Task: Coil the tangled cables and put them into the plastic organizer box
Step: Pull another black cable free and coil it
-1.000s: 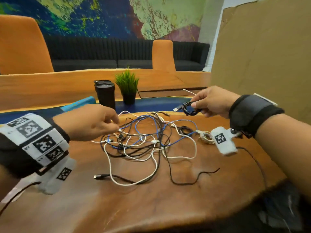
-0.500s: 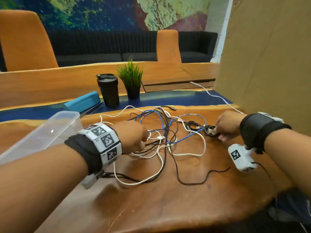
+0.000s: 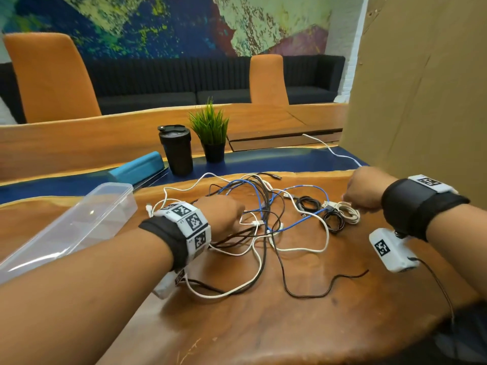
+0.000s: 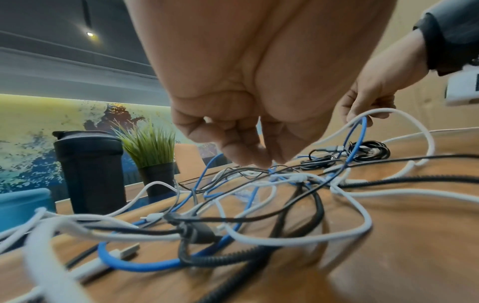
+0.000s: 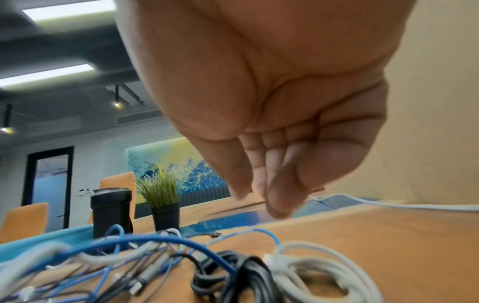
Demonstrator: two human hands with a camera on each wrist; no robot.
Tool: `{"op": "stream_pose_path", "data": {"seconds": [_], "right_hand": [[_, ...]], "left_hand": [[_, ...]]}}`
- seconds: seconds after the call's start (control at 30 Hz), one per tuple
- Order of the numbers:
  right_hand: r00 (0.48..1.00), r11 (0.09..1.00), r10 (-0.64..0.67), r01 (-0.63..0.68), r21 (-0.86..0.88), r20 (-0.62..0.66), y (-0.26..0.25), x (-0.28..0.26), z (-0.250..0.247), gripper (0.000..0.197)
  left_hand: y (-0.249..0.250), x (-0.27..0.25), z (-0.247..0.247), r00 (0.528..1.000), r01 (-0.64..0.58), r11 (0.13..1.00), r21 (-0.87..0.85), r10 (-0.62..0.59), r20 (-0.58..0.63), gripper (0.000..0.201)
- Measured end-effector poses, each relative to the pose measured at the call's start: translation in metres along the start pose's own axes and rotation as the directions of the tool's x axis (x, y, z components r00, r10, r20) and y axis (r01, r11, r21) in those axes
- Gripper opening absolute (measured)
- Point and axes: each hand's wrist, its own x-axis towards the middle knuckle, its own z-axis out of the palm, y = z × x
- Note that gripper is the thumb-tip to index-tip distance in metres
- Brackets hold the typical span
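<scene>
Three small coils (image 3: 340, 213) lie bundled beside the tangled cables (image 3: 263, 219), set apart from the mess. Your right hand (image 3: 365, 189) hovers above them, fingers loosely curled, holding nothing. Your left hand (image 3: 224, 216) dips loosely curled fingers into the tangle, perhaps pinching a strand; I cannot tell. The organizer box (image 3: 79, 222) sits open at your left, ready.

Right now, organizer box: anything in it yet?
Empty. The clear plastic organizer box shows only its own bare walls and floor. The coiled black cable and coiled white cable lie on the table.
</scene>
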Motion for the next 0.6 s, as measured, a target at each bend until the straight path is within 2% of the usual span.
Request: {"op": "stream_pose_path", "data": {"seconds": [0.07, 0.13, 0.2, 0.27, 0.33, 0.4, 0.5, 0.53, 0.6], "right_hand": [[0.992, 0.995, -0.094, 0.09, -0.047, -0.084, -0.009, -0.004, -0.011, 0.026], [0.981, 0.978, -0.157, 0.171, 0.119, -0.117, -0.026, -0.012, -0.021, 0.022], [0.95, 0.931, -0.252, 0.291, 0.221, -0.187, -0.045, -0.03, -0.03, 0.018], [0.894, 0.866, -0.383, 0.435, 0.247, -0.231, -0.063, -0.052, -0.037, 0.014], [0.83, 0.794, -0.516, 0.556, 0.246, -0.212, -0.077, -0.073, -0.043, 0.008], [0.766, 0.752, -0.615, 0.641, 0.154, -0.185, -0.087, -0.084, -0.046, 0.027], [0.712, 0.727, -0.653, 0.685, 0.049, -0.259, -0.108, -0.081, -0.049, 0.065], [0.709, 0.726, -0.636, 0.683, 0.074, -0.303, -0.116, -0.078, -0.051, 0.068], [0.714, 0.735, -0.545, 0.659, 0.16, -0.439, -0.133, -0.074, -0.062, 0.051]], "left_hand": [[0.001, -0.002, 0.003, 1.0, -0.015, 1.0, -0.021, 0.015, -0.003, 0.018], [0.013, -0.004, 0.008, 0.999, -0.025, 0.999, 0.038, 0.023, 0.043, 0.028], [0.022, -0.002, 0.012, 0.999, -0.006, 0.996, 0.09, 0.002, 0.037, 0.026], [0.016, 0.0, 0.007, 0.998, 0.019, 0.999, 0.042, -0.016, -0.059, 0.021], [0.001, -0.002, -0.005, 0.986, 0.024, 0.995, -0.095, -0.039, -0.163, 0.015], [-0.013, -0.011, -0.023, 0.956, -0.02, 0.97, -0.243, -0.052, -0.288, 0.015], [-0.027, -0.029, -0.062, 0.886, -0.152, 0.876, -0.458, -0.085, -0.457, 0.009], [-0.03, -0.037, -0.077, 0.864, -0.203, 0.842, -0.5, -0.086, -0.497, 0.009], [-0.034, -0.05, -0.1, 0.829, -0.285, 0.781, -0.555, -0.091, -0.553, 0.011]]}}
